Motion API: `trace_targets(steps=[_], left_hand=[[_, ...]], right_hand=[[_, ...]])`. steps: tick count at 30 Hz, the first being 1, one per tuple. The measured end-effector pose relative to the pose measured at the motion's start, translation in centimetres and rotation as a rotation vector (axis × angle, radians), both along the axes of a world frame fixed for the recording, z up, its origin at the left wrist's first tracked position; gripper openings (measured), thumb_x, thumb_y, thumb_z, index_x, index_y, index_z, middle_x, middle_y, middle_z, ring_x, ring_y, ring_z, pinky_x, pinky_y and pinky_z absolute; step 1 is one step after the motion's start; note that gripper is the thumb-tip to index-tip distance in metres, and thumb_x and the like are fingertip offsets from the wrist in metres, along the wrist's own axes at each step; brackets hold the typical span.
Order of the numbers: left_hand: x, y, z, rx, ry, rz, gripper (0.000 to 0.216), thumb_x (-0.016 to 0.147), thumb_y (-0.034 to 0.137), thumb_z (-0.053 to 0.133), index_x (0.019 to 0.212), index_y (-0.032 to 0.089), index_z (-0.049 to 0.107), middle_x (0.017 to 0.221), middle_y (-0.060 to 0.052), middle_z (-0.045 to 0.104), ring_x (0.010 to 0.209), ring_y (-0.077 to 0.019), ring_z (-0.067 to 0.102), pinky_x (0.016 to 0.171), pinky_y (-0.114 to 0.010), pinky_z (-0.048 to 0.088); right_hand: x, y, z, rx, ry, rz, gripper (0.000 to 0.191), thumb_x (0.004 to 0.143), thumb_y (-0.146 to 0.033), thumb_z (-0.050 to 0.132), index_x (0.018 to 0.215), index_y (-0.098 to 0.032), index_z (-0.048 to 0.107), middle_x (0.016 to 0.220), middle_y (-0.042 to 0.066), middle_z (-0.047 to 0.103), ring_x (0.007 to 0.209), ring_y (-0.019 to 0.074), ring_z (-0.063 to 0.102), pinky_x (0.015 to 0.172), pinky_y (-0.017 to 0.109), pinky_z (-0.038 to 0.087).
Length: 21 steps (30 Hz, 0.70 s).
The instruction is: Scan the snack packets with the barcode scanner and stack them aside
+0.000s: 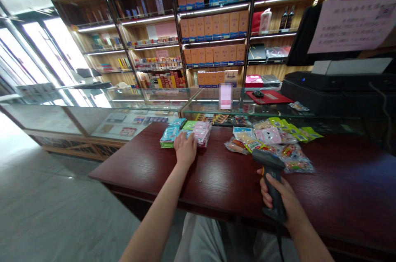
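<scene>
Two hands over the desk point(148, 171), clock read from the seat, 12 = dead ahead. L hand point(185, 151) at 11 o'c: palm down, fingers loosely spread on a pile of packets point(172, 133); can't tell if it's gripping any. R hand point(289, 202) at 1–2 o'c: fingers wrapped round the handle of a scanner point(268, 160), head pointing approx 11. Scanner's prob. med. weight, stiff plastic, OK grip but wouldn't survive drops well; best hold = mid-handle, index by the trigger, w/ cord point(279, 241) hanging free at the bottom. Pile packets look light, soft, slippery, apt to slide; pinch an edge or lift a few btwn thumb & fingers. Loose snack packs point(268, 135) at 1, just past the scanner: shiny, bendy, prob. squashable, so take by the sealed ends. Farther out: glass case point(145, 99) at 11, mouse point(258, 94) btwn 12 & 1.
</scene>
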<state>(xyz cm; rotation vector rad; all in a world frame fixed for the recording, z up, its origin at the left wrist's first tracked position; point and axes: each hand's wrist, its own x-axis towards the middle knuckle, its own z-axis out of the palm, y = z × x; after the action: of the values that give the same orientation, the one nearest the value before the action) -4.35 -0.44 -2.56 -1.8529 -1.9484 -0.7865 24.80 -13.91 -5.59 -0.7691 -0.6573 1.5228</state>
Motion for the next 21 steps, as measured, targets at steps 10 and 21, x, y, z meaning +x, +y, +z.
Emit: trace_targets(steps=[10, 21], left_hand=[[1.4, 1.0, -1.1, -0.13, 0.077, -0.065, 0.047, 0.095, 0.043, 0.039, 0.131, 0.018, 0.055, 0.142, -0.021, 0.045, 0.139, -0.035, 0.033, 0.112, -0.055, 0.024], [6.2, 2.2, 0.6, 0.042, 0.05, -0.292, 0.042, 0.095, 0.036, 0.04, 0.127, 0.013, 0.054, 0.138, -0.019, 0.046, 0.14, -0.0316, 0.029, 0.113, -0.049, 0.028]], right_hand=[[0.2, 0.0, -0.1, 0.019, -0.005, 0.004, 0.029, 0.076, -0.038, 0.078, 0.095, -0.019, 0.067, 0.057, -0.005, 0.057, 0.037, 0.0052, 0.046, 0.03, 0.014, 0.038], [-0.2, 0.1, 0.2, 0.039, 0.017, -0.04, 0.031, 0.076, -0.038, 0.077, 0.096, -0.019, 0.064, 0.056, -0.006, 0.057, 0.037, 0.0055, 0.045, 0.031, 0.015, 0.037]])
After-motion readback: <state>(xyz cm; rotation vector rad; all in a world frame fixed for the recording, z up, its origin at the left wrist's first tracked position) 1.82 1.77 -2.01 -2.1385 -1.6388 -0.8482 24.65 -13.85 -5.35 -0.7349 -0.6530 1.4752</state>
